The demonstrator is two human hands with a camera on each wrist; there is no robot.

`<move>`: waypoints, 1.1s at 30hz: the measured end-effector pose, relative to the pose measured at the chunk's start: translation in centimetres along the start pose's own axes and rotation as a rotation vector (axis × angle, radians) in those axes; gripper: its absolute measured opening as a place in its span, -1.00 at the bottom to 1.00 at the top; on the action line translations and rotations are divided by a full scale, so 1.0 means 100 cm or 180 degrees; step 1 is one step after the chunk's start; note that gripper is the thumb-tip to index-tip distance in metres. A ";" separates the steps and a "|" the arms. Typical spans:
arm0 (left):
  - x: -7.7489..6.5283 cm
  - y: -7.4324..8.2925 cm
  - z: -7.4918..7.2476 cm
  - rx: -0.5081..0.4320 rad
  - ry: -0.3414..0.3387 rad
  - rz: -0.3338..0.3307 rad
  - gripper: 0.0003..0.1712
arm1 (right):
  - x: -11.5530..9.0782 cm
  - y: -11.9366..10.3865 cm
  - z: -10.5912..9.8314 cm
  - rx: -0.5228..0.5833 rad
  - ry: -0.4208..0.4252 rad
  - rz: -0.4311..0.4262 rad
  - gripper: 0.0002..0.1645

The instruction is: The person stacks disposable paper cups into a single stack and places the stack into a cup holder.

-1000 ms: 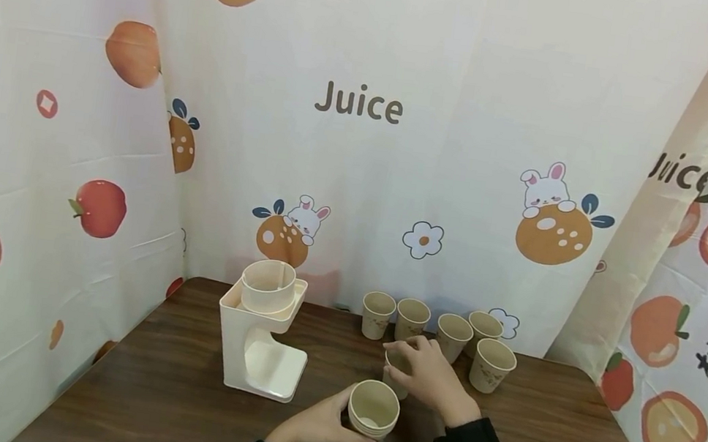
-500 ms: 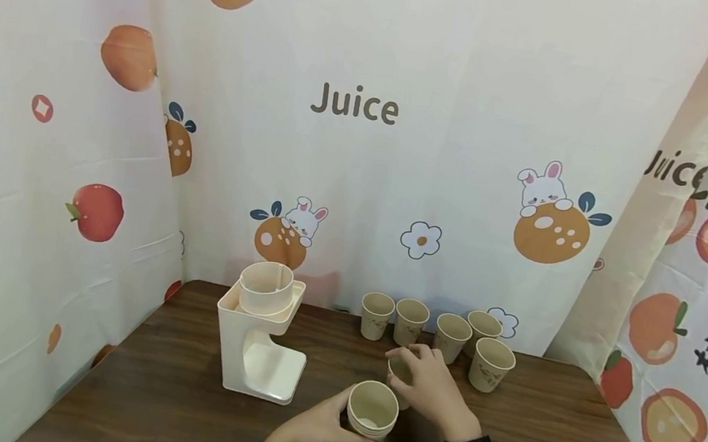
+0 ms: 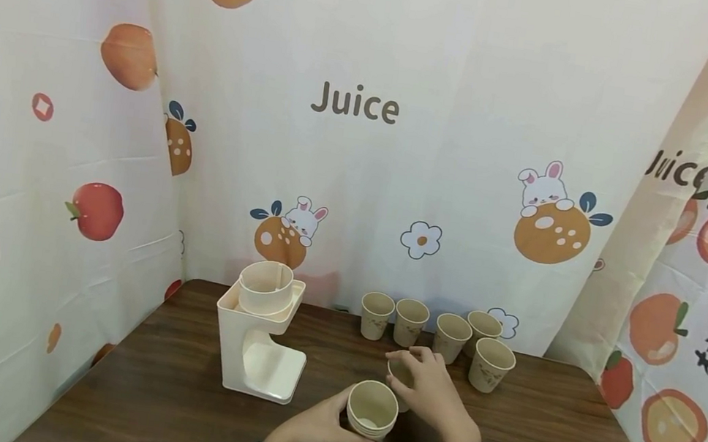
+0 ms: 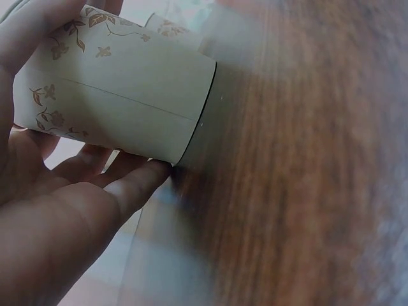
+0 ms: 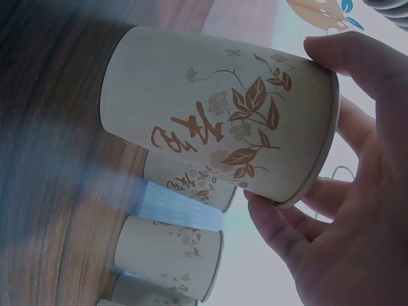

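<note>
My left hand (image 3: 324,424) grips a short stack of beige paper cups (image 3: 371,418), several rims showing nested together. In the left wrist view, the stack's outer cup (image 4: 121,83) has a brown floral print, with thumb and fingers curled round it. Just behind and to the right of the stack, my right hand (image 3: 432,393) pinches a single paper cup (image 5: 217,115) near its rim between thumb and fingers. That cup is upright, and the hand partly hides it in the head view. Its base appears at or near the tabletop; contact is hard to tell.
More paper cups (image 3: 377,317) stand upright in a loose row at the back, reaching to a nearer cup (image 3: 491,367) on the right. A cream-coloured stand (image 3: 238,354) with a round open holder (image 3: 266,289) on top is at left on the dark wooden table (image 3: 159,403).
My right hand has drawn its cup slightly towards me, closer to the stack, then barely moves in the last half second. My left hand stays almost still with the stack.
</note>
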State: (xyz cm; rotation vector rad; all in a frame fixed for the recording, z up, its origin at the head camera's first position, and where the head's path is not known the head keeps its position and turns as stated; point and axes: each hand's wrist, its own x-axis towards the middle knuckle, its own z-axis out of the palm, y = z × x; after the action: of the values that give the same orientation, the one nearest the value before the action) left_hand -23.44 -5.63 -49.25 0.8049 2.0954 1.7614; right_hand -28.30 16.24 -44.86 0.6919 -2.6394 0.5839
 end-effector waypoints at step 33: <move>0.000 0.001 -0.003 0.0114 0.0094 -0.0090 -0.19 | -0.010 -0.032 -0.075 0.0228 0.0739 -0.0800 -0.55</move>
State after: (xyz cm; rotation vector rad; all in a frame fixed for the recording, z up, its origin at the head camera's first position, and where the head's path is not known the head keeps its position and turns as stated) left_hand -23.55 -5.88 -49.12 0.7592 2.1524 1.7362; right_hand -24.07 17.58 -37.96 0.9021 -2.2843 0.6445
